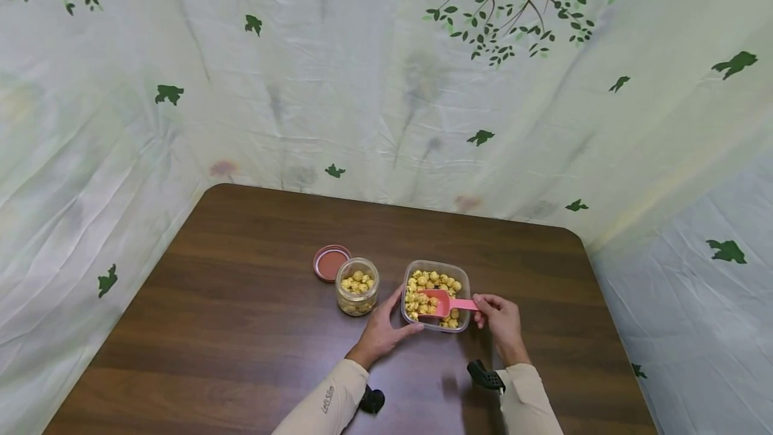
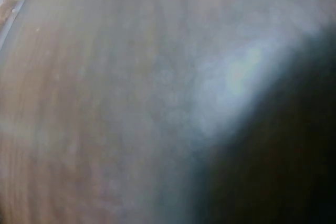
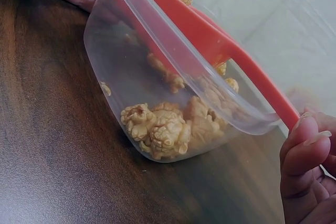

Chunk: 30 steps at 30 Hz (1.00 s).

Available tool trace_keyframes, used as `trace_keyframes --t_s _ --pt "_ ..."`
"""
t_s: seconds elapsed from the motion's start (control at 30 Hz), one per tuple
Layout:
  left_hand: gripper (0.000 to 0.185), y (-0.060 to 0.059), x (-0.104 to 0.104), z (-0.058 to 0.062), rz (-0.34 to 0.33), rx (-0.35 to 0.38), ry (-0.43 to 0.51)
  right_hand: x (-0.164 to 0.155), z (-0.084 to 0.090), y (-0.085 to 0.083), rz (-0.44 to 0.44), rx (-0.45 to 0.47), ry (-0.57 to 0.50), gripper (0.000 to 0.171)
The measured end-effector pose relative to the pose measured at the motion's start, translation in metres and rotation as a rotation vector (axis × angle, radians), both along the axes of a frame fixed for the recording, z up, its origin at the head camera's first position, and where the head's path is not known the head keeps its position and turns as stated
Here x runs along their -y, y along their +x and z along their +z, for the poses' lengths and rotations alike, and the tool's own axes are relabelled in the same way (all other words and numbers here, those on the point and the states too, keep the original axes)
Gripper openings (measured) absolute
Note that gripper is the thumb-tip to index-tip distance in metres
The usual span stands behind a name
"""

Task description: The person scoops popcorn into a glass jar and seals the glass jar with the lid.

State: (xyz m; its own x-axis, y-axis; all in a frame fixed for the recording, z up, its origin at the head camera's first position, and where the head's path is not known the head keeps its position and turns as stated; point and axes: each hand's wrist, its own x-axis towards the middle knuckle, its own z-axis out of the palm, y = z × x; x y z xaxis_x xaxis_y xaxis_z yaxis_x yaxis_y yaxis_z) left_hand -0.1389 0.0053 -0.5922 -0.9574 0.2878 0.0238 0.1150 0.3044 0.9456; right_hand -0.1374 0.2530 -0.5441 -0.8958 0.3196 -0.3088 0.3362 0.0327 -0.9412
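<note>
A pink scoop (image 1: 443, 303) holding caramel popcorn lies across the clear plastic container (image 1: 408, 271). My right hand (image 1: 503, 327) pinches the scoop's handle between thumb and fingers at the container's right side. More popcorn (image 3: 168, 129) lies inside, seen through the wall in the right wrist view. At the container's near left corner, my left hand (image 1: 380, 335) holds it, thumb along the near side and fingers along the left wall. Left of that hand stands a clear jar (image 1: 356, 304) partly filled with popcorn. The left wrist view is mostly blurred.
A red round lid (image 1: 331, 264) lies just behind and left of the jar. Everything stands on a brown wooden table (image 1: 253, 314). Hanging cloth (image 1: 362, 86) with a leaf print surrounds the table's back and sides.
</note>
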Motion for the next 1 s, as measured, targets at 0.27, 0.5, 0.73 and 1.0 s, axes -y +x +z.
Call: trace_keyframes --t_s 0.27,0.5,0.73,1.0 --pt "0.091 -0.0014 0.0004 -0.0008 0.002 -0.008 -0.001 -0.0034 -0.0046 0.0014 -0.029 -0.023 -0.077 0.021" --pt "0.092 -0.0019 0.0001 0.0005 0.002 -0.010 -0.010 -0.0046 -0.0056 0.0031 -0.051 -0.054 -0.124 0.020" --pt "0.093 -0.0017 0.0009 0.0036 0.004 -0.018 -0.005 -0.0056 -0.0025 0.0027 -0.069 -0.053 -0.140 0.022" --pt "0.093 -0.0019 0.0017 0.0059 0.007 -0.045 0.012 -0.0082 0.0015 0.0013 -0.081 -0.064 -0.148 0.018"
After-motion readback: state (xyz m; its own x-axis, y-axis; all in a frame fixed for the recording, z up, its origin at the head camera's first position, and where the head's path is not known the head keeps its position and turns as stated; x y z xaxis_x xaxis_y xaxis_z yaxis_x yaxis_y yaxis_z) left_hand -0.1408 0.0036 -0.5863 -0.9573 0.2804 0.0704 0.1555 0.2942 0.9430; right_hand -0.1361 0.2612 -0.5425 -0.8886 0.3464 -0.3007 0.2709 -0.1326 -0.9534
